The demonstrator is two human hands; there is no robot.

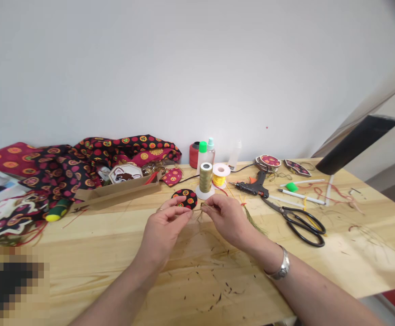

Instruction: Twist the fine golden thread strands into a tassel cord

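My left hand (165, 231) pinches a thin thread between thumb and fingers. Close by on the right, my right hand (229, 219) pinches a small bunch of olive thread (200, 215), whose frayed ends hang between the hands. An olive tassel (251, 222) shows past my right hand; whether it joins the bunch is hidden. Just behind my left fingertips lies a round black patterned fabric piece (186, 198). A spool of olive thread (206, 179) stands upright behind the hands, beside a spool of yellow thread (219, 176).
Black-handled scissors (304, 224) and a glue gun (256, 184) lie to the right, near white sticks (302, 196). Small bottles (210, 151) stand by the wall. Patterned cloth (82, 158) and a cardboard box (122, 194) occupy the left. Thread scraps dot the wooden table (183, 290).
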